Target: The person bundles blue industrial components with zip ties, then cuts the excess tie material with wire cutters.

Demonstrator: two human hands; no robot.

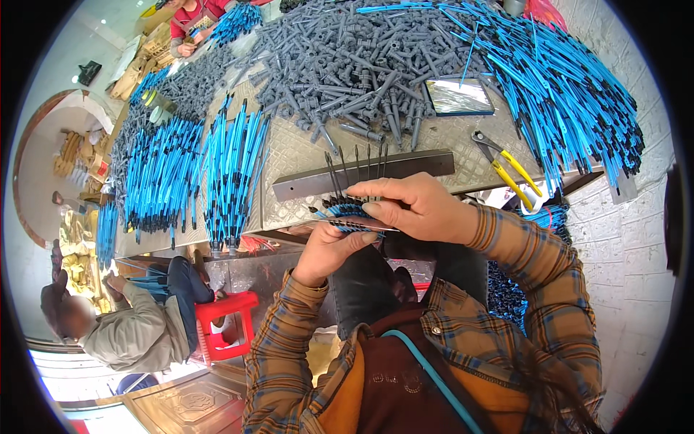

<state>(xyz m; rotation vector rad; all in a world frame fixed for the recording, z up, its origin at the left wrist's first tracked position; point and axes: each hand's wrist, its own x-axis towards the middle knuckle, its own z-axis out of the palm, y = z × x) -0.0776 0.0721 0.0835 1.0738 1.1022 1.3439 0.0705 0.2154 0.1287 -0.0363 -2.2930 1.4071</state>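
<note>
Blue-sleeved black spikes [347, 210] sat fanned at the near table edge [289, 210], my right hand [416, 210] pinching them from above while my left hand [329, 249] closed on them from below. Their thin tips leaned against a dark metal bar [361, 173]. Any slackening risked scattering the bundle, I judged.

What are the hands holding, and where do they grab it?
Both hands, left hand below and right hand on top, clamp a bunch of thin blue plastic sticks with black tips around its middle.
</note>
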